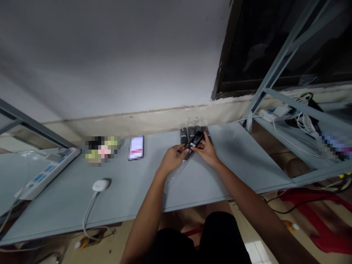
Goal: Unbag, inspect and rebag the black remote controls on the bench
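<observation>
A narrow black packet with a small white label [197, 139] is held slantwise over the table between my two hands. My left hand [175, 157] pinches its lower end, and the fingers of my right hand [206, 149] close on its side. Clear plastic seems to trail from its lower end. Just behind, several similar dark packets in clear plastic sleeves [183, 135] lie side by side near the wall, partly covered by the held one and by my right hand. What is inside the packets cannot be made out.
On the grey table [121, 198] lie a lit phone [136, 147], a white round puck with a cable [100, 185] and a pixelated item [101, 150]. A white power strip [51, 174] lies at left. Metal shelf posts [271, 79] rise at right, near cables and a red stool [316, 220].
</observation>
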The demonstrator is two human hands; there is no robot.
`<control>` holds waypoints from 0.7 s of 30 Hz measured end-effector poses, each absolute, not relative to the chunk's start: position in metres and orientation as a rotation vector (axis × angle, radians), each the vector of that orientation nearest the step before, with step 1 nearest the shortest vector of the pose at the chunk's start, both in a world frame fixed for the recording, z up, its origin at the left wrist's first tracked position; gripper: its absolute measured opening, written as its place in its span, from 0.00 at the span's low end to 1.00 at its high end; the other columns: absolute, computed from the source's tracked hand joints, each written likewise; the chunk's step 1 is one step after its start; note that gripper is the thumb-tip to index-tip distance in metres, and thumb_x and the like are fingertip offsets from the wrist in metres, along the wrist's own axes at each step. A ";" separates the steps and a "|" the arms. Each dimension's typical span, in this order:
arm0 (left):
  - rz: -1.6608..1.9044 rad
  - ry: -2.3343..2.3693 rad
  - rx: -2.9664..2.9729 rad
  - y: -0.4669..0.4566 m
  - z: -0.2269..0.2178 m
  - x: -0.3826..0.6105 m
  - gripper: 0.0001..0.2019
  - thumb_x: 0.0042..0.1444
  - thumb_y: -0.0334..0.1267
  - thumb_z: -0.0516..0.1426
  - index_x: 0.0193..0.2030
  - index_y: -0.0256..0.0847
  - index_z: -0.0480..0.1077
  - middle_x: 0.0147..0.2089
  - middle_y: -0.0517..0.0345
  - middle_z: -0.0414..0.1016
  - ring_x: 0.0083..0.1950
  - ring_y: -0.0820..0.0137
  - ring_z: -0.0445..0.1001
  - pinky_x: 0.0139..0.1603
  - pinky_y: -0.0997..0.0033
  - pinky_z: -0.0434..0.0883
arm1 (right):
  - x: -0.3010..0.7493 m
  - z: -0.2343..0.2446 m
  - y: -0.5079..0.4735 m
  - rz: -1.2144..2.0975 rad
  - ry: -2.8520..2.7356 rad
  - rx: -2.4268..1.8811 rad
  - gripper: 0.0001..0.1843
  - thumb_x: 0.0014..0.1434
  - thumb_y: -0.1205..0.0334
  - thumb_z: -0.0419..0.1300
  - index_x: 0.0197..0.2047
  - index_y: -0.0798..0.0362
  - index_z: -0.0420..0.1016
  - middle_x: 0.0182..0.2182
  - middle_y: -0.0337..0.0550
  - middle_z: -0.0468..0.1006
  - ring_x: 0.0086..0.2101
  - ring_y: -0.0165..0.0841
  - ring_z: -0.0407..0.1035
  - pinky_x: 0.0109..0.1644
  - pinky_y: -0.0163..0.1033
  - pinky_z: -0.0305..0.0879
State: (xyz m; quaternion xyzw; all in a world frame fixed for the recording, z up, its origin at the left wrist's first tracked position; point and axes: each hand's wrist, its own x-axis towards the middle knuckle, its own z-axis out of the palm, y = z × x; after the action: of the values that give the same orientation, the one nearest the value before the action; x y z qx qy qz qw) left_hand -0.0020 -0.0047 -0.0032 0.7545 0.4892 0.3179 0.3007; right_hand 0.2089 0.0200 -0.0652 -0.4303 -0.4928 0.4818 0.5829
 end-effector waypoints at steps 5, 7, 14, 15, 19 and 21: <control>0.860 1.086 1.666 0.005 -0.008 -0.013 0.28 0.62 0.62 0.61 0.47 0.35 0.83 0.39 0.52 0.84 0.38 0.64 0.78 0.43 0.67 0.73 | 0.217 -0.057 0.017 1.197 -1.246 -0.958 0.62 0.47 0.48 0.79 0.78 0.46 0.53 0.32 0.35 0.79 0.32 0.35 0.74 0.46 0.45 0.74; 0.816 1.079 1.604 0.006 -0.009 -0.012 0.28 0.58 0.64 0.63 0.38 0.35 0.82 0.31 0.55 0.81 0.31 0.69 0.73 0.34 0.70 0.68 | 0.219 -0.053 0.014 1.235 -1.293 -0.949 0.57 0.48 0.48 0.78 0.76 0.47 0.58 0.30 0.34 0.79 0.31 0.35 0.74 0.45 0.44 0.73; 0.779 1.082 1.407 0.008 -0.018 -0.006 0.29 0.45 0.64 0.70 0.33 0.35 0.78 0.27 0.56 0.76 0.28 0.72 0.70 0.30 0.72 0.64 | 0.222 -0.051 0.009 1.234 -1.415 -0.964 0.45 0.52 0.45 0.75 0.69 0.48 0.66 0.28 0.33 0.77 0.30 0.34 0.72 0.40 0.41 0.68; 0.795 1.086 1.404 0.008 -0.019 -0.005 0.28 0.46 0.63 0.70 0.33 0.35 0.78 0.27 0.56 0.76 0.28 0.72 0.70 0.30 0.72 0.63 | 0.222 -0.051 0.009 1.203 -1.431 -0.967 0.40 0.54 0.44 0.75 0.65 0.49 0.70 0.29 0.34 0.77 0.30 0.34 0.72 0.40 0.41 0.67; 0.861 1.104 1.445 0.007 -0.019 0.000 0.26 0.50 0.62 0.68 0.33 0.35 0.77 0.27 0.58 0.74 0.27 0.74 0.66 0.30 0.72 0.61 | 0.222 -0.048 0.005 1.132 -1.577 -0.958 0.23 0.60 0.40 0.70 0.45 0.51 0.79 0.34 0.41 0.80 0.35 0.36 0.73 0.43 0.42 0.68; 0.881 1.096 1.458 0.006 -0.020 0.003 0.26 0.50 0.62 0.68 0.34 0.36 0.77 0.27 0.59 0.74 0.27 0.74 0.65 0.30 0.72 0.60 | 0.223 -0.044 0.003 1.109 -1.693 -0.979 0.23 0.63 0.38 0.66 0.38 0.52 0.81 0.32 0.42 0.79 0.34 0.36 0.72 0.42 0.42 0.67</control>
State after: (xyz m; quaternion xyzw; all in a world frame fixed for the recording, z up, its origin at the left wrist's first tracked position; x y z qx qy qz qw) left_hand 0.0031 0.0057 -0.0197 0.6107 0.4591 0.3690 0.5292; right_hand 0.2226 0.0025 -0.0440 -0.3929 -0.6792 0.4449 0.4318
